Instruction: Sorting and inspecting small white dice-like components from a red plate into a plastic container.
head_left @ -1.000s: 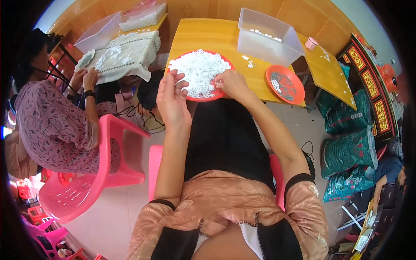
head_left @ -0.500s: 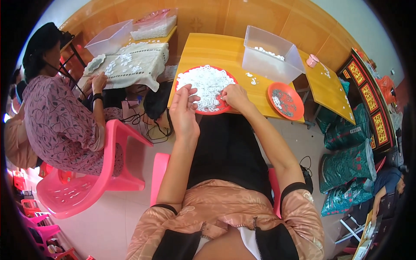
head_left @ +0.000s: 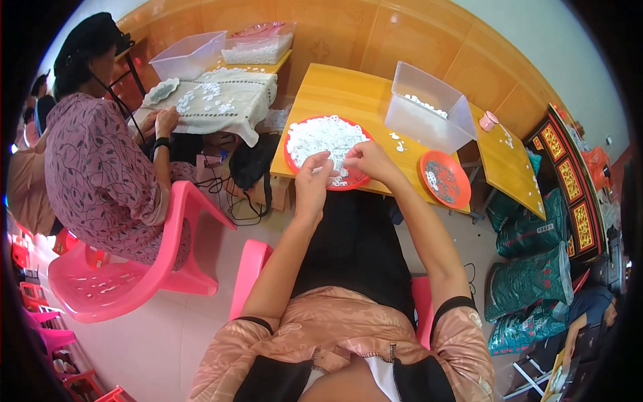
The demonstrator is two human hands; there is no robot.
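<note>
A round red tray point(head_left: 291, 158) at the table's near edge bears a heap of small white ring-shaped plastic pieces point(head_left: 328, 137). Over its near side my left hand point(head_left: 313, 186) is held with curled fingers, their tips drawn together. My right hand point(head_left: 372, 163) comes in from the other side, thumb and fingers pinched, close to the left fingertips. What each hand grips is too small to make out. To the right, an orange-red plate point(head_left: 461, 175) holds small grey pieces point(head_left: 450, 182) and a few white ones.
Behind the tray on the wooden table point(head_left: 341, 84) stands a clear plastic bin point(head_left: 429, 124) with white pieces. Loose white pieces lie near it. On the left a person point(head_left: 110, 161) sits in a pink chair point(head_left: 171, 248) at a cloth-covered table. Green sacks point(head_left: 529, 281) are stacked right.
My left hand has come across to the right hand and its fingers have drawn together. My right hand has lifted from the pieces in the tray. The whole view has shifted a little.
</note>
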